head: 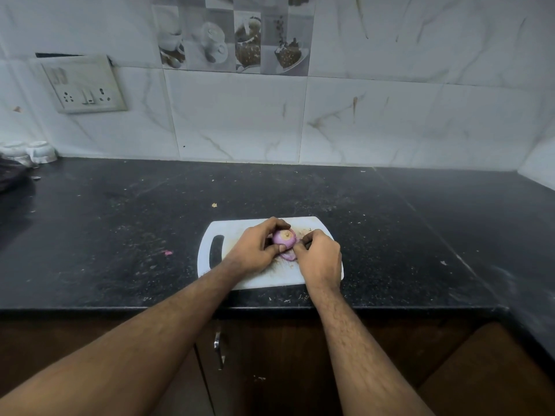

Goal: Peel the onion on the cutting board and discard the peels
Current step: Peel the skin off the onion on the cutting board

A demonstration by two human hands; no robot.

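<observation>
A purple onion (283, 238) with its pale cut end facing up sits over the white cutting board (237, 229) on the black counter. My left hand (255, 250) wraps around the onion's left side and holds it. My right hand (319, 259) is at the onion's right side, its fingertips pinched on a strip of peel. A loosened purple peel (287, 256) lies under the onion between both hands. Part of the onion is hidden by my fingers.
The board's handle slot (216, 250) is on its left. A small pink peel scrap (168, 252) lies on the black counter (120, 223) left of the board. White cups (40, 151) stand at the far left by the tiled wall. A cabinet handle (218, 348) shows below the counter edge.
</observation>
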